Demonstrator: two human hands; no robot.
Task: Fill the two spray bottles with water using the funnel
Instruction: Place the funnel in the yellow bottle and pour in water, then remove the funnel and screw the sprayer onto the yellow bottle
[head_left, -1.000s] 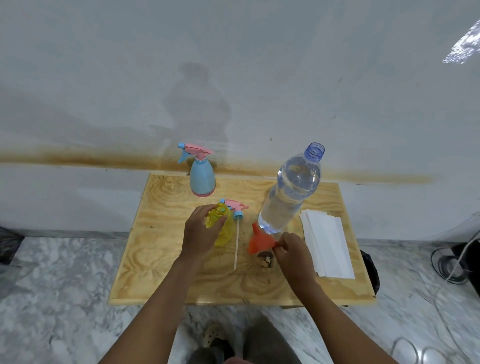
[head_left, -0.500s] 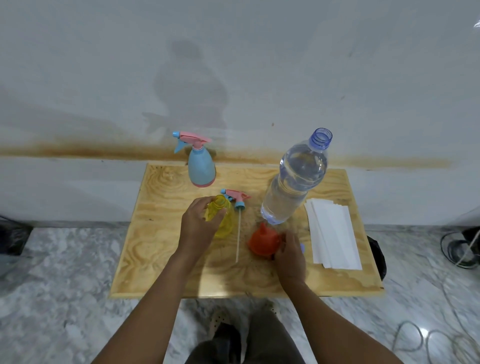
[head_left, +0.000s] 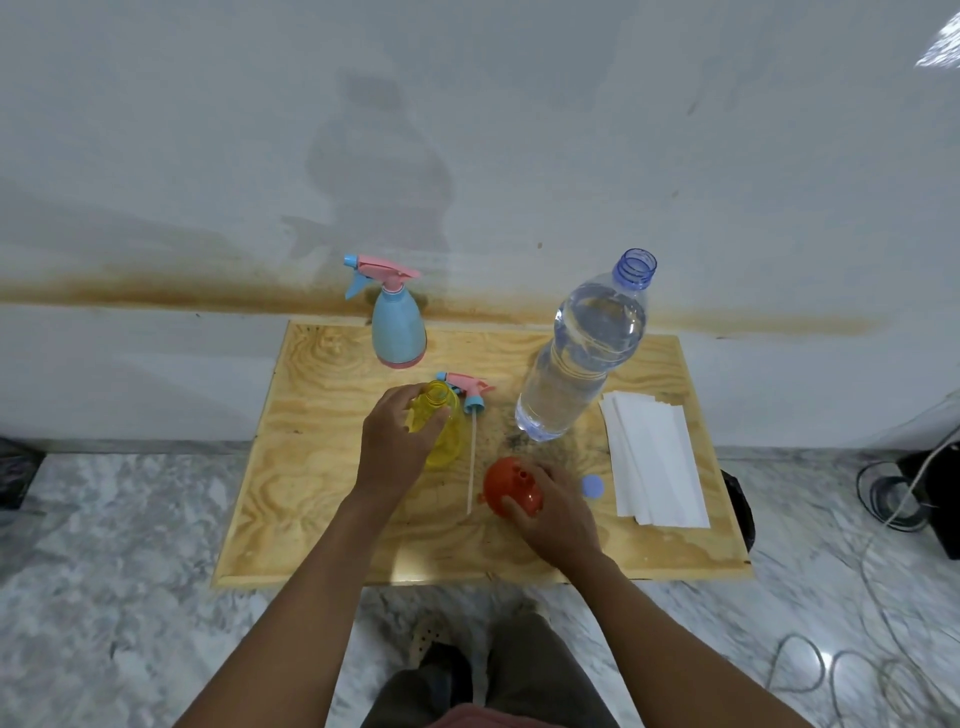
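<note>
A small plywood desk stands against a white wall crossed by a rusty stain, on a marbled floor. The left hand grips the yellow spray bottle around its shoulder, holding it upright near the middle of the desk, most likely to steady it while it is filled. Its mouth is open: its pink and blue spray head lies just beside it, with the dip tube pointing toward the near edge. The right hand curls its fingers over the orange-red funnel, which is low over the desk near the front. It looks set to be carried to the open neck. The large water bottle stands uncapped and nearly full behind the funnel, ready for pouring, and its blue cap lies next to the right hand. The blue spray bottle waits at the back with its head on, evidently second in turn. White paper sheets lie at the right, probably for spills.
</note>
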